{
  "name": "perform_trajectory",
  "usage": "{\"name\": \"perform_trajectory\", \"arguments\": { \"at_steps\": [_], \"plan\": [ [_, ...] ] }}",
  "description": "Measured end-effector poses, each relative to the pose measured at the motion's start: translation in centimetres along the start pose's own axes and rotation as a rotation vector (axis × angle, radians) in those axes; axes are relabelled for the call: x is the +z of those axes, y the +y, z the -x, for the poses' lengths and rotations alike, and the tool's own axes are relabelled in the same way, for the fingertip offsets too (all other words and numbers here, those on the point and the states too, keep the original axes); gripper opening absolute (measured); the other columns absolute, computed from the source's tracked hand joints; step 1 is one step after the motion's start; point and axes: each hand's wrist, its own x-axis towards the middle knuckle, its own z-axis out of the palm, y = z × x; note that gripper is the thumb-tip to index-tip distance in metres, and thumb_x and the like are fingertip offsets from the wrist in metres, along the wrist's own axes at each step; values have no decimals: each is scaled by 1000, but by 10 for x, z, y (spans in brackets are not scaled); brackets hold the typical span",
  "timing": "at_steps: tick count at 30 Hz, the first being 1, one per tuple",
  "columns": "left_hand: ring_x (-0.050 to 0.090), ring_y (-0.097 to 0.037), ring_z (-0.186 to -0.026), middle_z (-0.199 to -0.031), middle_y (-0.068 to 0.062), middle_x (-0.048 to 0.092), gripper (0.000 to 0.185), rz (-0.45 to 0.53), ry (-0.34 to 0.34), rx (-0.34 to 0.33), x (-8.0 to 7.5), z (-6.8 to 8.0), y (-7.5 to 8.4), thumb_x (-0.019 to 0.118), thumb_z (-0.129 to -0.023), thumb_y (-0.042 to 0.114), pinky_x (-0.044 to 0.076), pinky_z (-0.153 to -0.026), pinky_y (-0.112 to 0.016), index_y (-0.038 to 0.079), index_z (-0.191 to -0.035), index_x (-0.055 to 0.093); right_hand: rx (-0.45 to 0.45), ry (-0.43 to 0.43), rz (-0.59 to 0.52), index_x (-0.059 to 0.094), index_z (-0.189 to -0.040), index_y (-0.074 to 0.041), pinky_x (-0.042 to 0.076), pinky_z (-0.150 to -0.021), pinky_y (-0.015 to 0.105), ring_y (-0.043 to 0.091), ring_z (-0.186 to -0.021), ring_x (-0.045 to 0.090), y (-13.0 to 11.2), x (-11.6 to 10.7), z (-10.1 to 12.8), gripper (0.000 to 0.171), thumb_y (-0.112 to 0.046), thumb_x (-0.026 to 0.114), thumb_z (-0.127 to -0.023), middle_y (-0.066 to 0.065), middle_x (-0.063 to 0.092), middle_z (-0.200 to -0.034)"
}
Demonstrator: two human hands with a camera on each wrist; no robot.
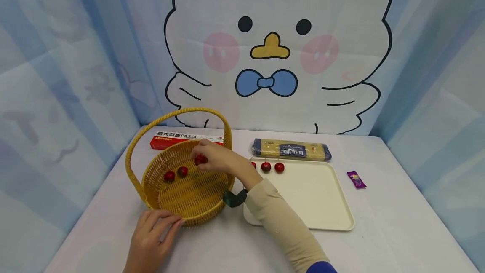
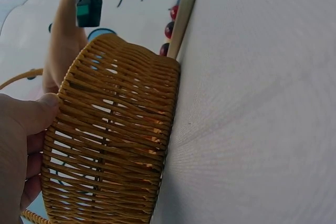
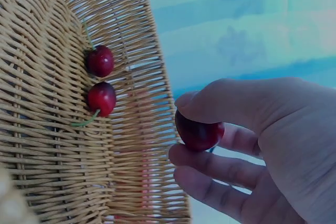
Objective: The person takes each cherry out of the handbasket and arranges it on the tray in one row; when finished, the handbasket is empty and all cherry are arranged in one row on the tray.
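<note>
A yellow wicker basket point(image 1: 191, 218) with a tall arched handle stands on the left of the table. Two dark red cherries, one point(image 1: 169, 176) beside the other point(image 1: 182, 172), lie inside it. Over the basket's far right part, my right hand point(image 1: 217, 158) pinches a cherry point(image 3: 198, 132) between thumb and fingers. My left hand point(image 1: 153, 233) grips the basket's near rim, its thumb point(image 2: 44, 109) on the outer side in the left wrist view. Right of the basket is a cream tray point(image 1: 303, 197), with three cherries point(image 1: 266, 167) in a row near its far left corner.
Behind the basket lies a red and white pasta box point(image 1: 163, 141), partly hidden. A bag of pasta point(image 1: 289, 149) lies behind the tray. To the tray's right is a small purple packet point(image 1: 356, 180). Printed curtains point(image 1: 273, 3) hang around the table.
</note>
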Motion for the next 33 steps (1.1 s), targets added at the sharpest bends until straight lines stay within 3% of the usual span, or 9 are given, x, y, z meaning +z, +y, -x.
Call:
{"name": "perform_trajectory", "arguments": {
  "at_steps": [8, 18, 25, 33],
  "plan": [
    [52, -16, -83, -85, 0, 65, 53, -3, 5, 0, 0, -2, 2, 49, -104, 48, 40, -78, -26, 7, -83, 77, 3, 69, 4, 62, -127, -12, 52, -97, 27, 13, -109, 58, 3, -6, 24, 33, -21, 69, -96, 3, 57, -129],
    [52, -17, -81, -84, 0, 65, 50, 9, 47, 31, 2, -1, 1, 52, -104, 45, 40, -77, -27, 8, -82, 77, 73, 135, -111, 60, -123, -13, 53, -90, 27, 13, -104, 57, 22, -8, 59, 33, -18, 72, -92, 1, 58, -120],
    [53, -18, -81, -84, -1, 66, 49, 27, 64, 36, 3, -2, 1, 53, -103, 45, 39, -78, -27, 7, -82, 77, 69, 196, -168, 60, -117, -12, 57, -89, 38, 16, -105, 59, 32, -9, 85, 30, -13, 73, -90, 2, 58, -118],
    [53, -19, -82, -84, -2, 65, 51, 28, 75, 36, 4, 0, 1, 53, -103, 46, 39, -78, -28, 7, -81, 77, 107, 261, -169, 62, -115, -10, 59, -88, 35, 17, -102, 63, 46, -9, 112, 29, -11, 74, -90, 4, 58, -115]
  ]
}}
